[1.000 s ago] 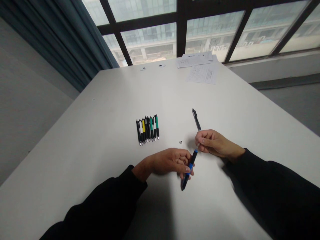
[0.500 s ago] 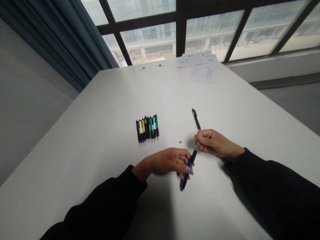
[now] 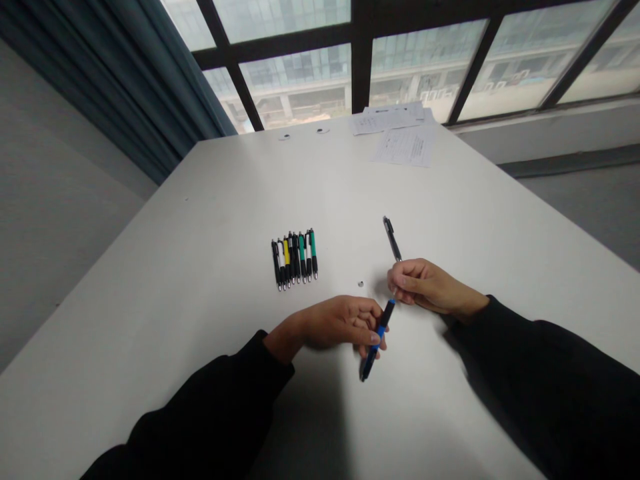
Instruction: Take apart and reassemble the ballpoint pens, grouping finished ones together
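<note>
A blue and black pen [image 3: 381, 332] is pinched between the thumb and fingers of my left hand [image 3: 345, 322]. The pen slants, with its blue-ended black grip pointing up toward my right hand [image 3: 415, 283]. The fingertips of that hand are pressed together just above this end; what they hold, if anything, is too small to make out. Just beyond my right fingers a dark pen [image 3: 393, 239] lies on the table, its near end by my knuckles. Left of both hands is a row of several pens [image 3: 295, 259] with black, white, yellow and green barrels, side by side.
The white table [image 3: 240, 187] stretches to the window [image 3: 300, 73]. Printed sheets of paper [image 3: 405, 145] lie at its far edge. A small dark spot [image 3: 361, 284] marks the tabletop between the pen row and my right hand. A blue curtain [image 3: 150, 87] hangs at the left.
Hardly anything differs. My right fingertips have shifted very slightly at the upper end of the blue pen; my left hand keeps its hold.
</note>
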### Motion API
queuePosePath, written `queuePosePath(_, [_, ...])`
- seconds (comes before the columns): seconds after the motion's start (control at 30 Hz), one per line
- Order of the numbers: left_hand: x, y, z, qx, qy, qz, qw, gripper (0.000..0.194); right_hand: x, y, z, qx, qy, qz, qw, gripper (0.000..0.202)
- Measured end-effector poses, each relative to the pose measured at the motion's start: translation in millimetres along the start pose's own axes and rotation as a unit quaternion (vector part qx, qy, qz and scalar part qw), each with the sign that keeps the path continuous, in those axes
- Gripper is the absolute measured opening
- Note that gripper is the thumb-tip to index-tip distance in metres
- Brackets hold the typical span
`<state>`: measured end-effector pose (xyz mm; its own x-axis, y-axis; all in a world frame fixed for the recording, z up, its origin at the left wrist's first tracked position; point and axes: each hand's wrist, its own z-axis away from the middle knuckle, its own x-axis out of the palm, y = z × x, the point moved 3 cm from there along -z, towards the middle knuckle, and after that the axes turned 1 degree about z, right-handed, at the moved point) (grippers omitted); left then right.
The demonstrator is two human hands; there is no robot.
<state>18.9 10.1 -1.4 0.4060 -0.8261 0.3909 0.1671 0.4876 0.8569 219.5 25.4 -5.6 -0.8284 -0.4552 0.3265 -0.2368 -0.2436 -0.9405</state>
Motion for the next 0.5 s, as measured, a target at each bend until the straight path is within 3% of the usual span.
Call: queuePosePath(0.5, [-0.5,-0.7,0.9,0.009,-0.008,0.004,1.000,0.045,-1.1,-0.1,1.0,0.009,0.006,-0.021,1.000,0.036])
